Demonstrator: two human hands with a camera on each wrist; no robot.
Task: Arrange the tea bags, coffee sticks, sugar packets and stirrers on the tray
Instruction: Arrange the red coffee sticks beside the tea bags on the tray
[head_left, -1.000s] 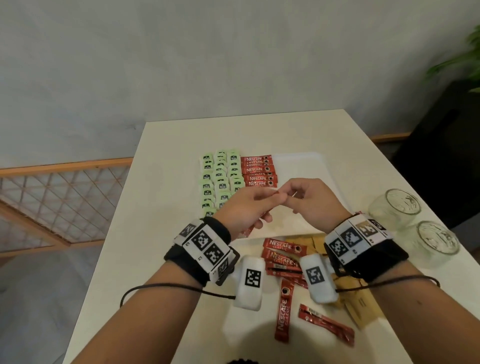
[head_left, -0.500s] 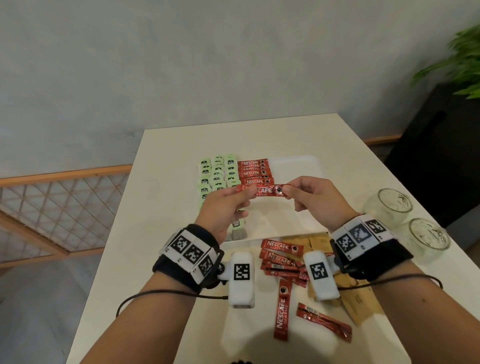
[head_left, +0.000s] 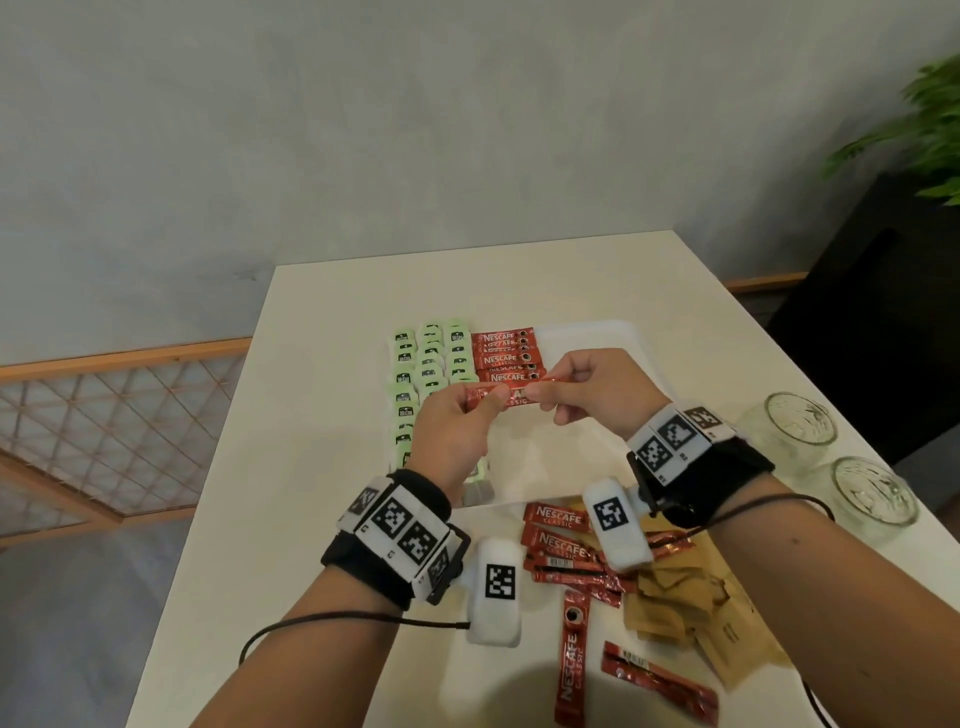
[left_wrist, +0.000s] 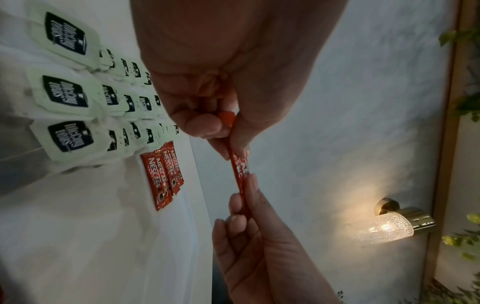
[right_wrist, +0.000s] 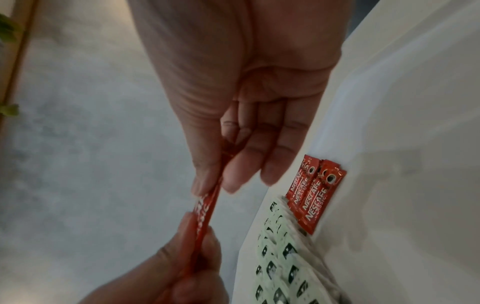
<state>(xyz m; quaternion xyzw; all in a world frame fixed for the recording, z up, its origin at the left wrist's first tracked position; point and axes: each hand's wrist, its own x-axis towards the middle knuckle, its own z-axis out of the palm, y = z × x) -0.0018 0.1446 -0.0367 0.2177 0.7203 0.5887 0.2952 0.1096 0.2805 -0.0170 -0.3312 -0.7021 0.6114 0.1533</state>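
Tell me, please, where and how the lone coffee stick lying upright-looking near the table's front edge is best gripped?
Pinch the lone coffee stick across its narrow width near the middle, coming from above. It lies flat on the table, long and thin, apart from the pile, with both long edges free for fingertips.

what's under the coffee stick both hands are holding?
The held coffee stick hangs above the tray, just in front of the laid coffee sticks. Bare tray shows below it; the left hand hides the lower tea bags.
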